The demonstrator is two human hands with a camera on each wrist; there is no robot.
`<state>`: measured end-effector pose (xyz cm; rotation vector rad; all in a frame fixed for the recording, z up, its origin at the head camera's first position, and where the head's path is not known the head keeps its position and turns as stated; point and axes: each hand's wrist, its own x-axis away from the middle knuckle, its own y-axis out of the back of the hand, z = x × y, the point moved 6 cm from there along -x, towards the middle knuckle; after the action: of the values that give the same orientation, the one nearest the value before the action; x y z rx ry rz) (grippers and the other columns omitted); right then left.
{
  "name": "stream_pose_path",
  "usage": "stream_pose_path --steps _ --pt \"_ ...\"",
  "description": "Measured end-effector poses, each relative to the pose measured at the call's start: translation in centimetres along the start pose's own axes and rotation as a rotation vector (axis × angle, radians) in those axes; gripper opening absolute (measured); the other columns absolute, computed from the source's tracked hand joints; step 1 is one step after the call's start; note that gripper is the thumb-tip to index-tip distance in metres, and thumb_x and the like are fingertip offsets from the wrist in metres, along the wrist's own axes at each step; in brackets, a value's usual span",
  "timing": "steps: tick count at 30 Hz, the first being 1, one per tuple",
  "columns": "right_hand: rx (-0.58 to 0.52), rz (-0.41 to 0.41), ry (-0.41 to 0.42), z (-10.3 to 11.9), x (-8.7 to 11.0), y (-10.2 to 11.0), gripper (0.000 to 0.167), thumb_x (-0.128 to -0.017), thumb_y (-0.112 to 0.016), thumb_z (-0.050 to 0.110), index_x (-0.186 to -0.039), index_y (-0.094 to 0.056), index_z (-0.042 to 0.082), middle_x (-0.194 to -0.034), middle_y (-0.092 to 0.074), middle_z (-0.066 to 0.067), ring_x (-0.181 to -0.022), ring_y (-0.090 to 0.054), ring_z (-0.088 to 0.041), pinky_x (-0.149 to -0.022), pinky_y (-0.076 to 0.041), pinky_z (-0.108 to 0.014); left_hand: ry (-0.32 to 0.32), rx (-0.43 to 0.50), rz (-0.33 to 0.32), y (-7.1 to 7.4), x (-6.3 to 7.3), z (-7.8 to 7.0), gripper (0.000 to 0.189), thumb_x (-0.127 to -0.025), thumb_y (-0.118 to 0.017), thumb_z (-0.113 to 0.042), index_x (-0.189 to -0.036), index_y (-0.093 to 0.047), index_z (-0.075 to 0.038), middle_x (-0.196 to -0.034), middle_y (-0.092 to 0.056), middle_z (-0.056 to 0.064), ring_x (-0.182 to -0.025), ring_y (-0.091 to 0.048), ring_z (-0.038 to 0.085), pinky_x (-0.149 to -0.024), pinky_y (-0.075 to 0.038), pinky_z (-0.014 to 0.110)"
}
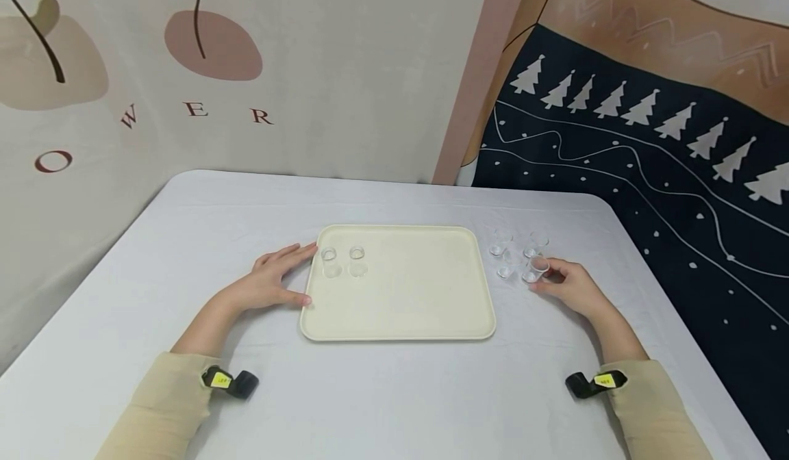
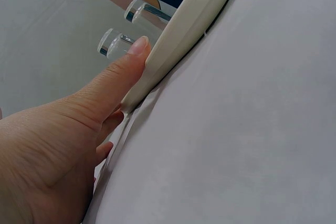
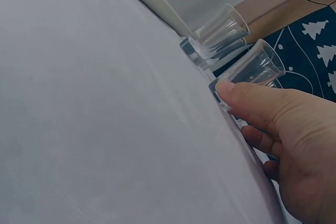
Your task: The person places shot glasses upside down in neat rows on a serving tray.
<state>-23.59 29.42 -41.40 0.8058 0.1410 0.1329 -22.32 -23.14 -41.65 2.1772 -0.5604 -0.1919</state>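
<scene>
Spreading straight fingers against the left edge of the tray, the left hand seems to steady it. Two small glasses stand toward the tray's far left; the left wrist view shows their thick bases uppermost, unclear from the head. Right of the tray, three upright glasses cluster beside a fourth glass, pinched low by the right hand, probably keeping its rim free.

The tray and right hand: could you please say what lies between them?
The head view shows clear glasses there, one held by the right hand.
</scene>
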Motion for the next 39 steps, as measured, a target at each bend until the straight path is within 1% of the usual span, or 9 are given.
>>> stream_pose_path --steps 7,14,19,23,28,30,35,37,39 --pt "0.01 -0.024 0.015 0.0 0.0 0.1 0.043 -0.08 -0.077 0.012 -0.116 -0.063 -0.007 -0.1 -0.061 -0.017 -0.089 -0.052 -0.025 -0.076 -0.044 -0.025 0.002 0.0 -0.007 0.0 0.0 0.0 0.106 -0.069 -0.081 -0.049 -0.152 -0.027 -0.011 -0.156 -0.025 0.009 -0.143 -0.008 0.035 -0.106 0.001 0.059" --pt "-0.024 -0.045 0.009 0.1 0.1 0.3 0.039 -0.081 -0.077 0.014 -0.112 -0.064 -0.005 -0.093 -0.061 -0.014 -0.082 -0.051 -0.023 -0.068 -0.044 -0.025 0.013 0.001 0.0 -0.1 0.0 0.1 0.107 -0.069 -0.08 -0.05 -0.153 -0.026 -0.012 -0.157 -0.023 0.008 -0.143 -0.007 0.034 -0.107 0.002 0.059" --pt "-0.046 -0.084 0.009 0.5 0.1 0.8 0.034 -0.082 -0.075 0.013 -0.109 -0.064 -0.004 -0.09 -0.064 -0.012 -0.075 -0.051 -0.017 -0.061 -0.043 -0.024 0.008 0.003 0.0 0.0 0.1 -0.1 0.106 -0.07 -0.08 -0.05 -0.152 -0.026 -0.012 -0.157 -0.023 0.007 -0.143 -0.007 0.033 -0.106 0.001 0.059" --pt "-0.083 -0.12 0.009 0.9 0.1 1.1 0.03 -0.081 -0.076 0.011 -0.104 -0.063 -0.002 -0.093 -0.064 -0.003 -0.073 -0.049 -0.012 -0.06 -0.041 -0.023 0.001 -0.003 -0.006 0.0 0.2 -0.1 0.105 -0.07 -0.08 -0.049 -0.152 -0.027 -0.011 -0.156 -0.024 0.008 -0.143 -0.008 0.034 -0.106 0.001 0.059" --pt "-0.168 -0.149 0.003 1.4 0.0 1.3 0.027 -0.08 -0.076 0.008 -0.101 -0.06 -0.001 -0.088 -0.058 0.012 -0.07 -0.043 -0.012 -0.056 -0.037 -0.025 -0.01 -0.005 -0.01 0.0 0.2 -0.2 0.104 -0.071 -0.08 -0.047 -0.152 -0.027 -0.01 -0.156 -0.025 0.01 -0.143 -0.009 0.036 -0.106 0.0 0.06" --pt "-0.199 -0.162 0.021 1.9 0.0 1.5 0.027 -0.08 -0.076 0.006 -0.1 -0.059 0.0 -0.089 -0.057 0.014 -0.07 -0.042 -0.012 -0.055 -0.036 -0.025 -0.009 -0.007 -0.01 0.0 0.2 -0.2 0.103 -0.072 -0.08 -0.047 -0.152 -0.027 -0.01 -0.156 -0.025 0.01 -0.143 -0.009 0.036 -0.106 0.0 0.06" --pt "-0.249 -0.196 0.101 3.2 0.1 1.7 0.022 -0.078 -0.074 -0.003 -0.094 -0.061 0.004 -0.094 -0.059 0.015 -0.069 -0.041 -0.012 -0.056 -0.034 -0.024 -0.006 -0.01 -0.008 0.0 0.1 -0.2 0.103 -0.072 -0.08 -0.047 -0.152 -0.027 -0.01 -0.156 -0.025 0.011 -0.143 -0.008 0.036 -0.106 0.001 0.06" --pt "-0.251 -0.2 0.125 3.9 0.1 1.8 0.023 -0.078 -0.074 -0.006 -0.095 -0.062 0.002 -0.095 -0.06 0.016 -0.07 -0.041 -0.012 -0.058 -0.034 -0.023 -0.004 -0.01 -0.008 0.0 0.1 -0.2 0.103 -0.072 -0.08 -0.047 -0.152 -0.027 -0.01 -0.156 -0.025 0.011 -0.143 -0.008 0.036 -0.106 0.001 0.06" --pt "-0.255 -0.2 0.148 4.7 0.3 1.9 0.024 -0.077 -0.073 -0.008 -0.097 -0.062 -0.002 -0.095 -0.062 0.013 -0.072 -0.044 -0.014 -0.06 -0.034 -0.022 -0.003 -0.008 -0.009 0.0 0.1 -0.3 0.103 -0.071 -0.08 -0.047 -0.152 -0.027 -0.009 -0.156 -0.025 0.011 -0.143 -0.008 0.036 -0.106 0.001 0.06"
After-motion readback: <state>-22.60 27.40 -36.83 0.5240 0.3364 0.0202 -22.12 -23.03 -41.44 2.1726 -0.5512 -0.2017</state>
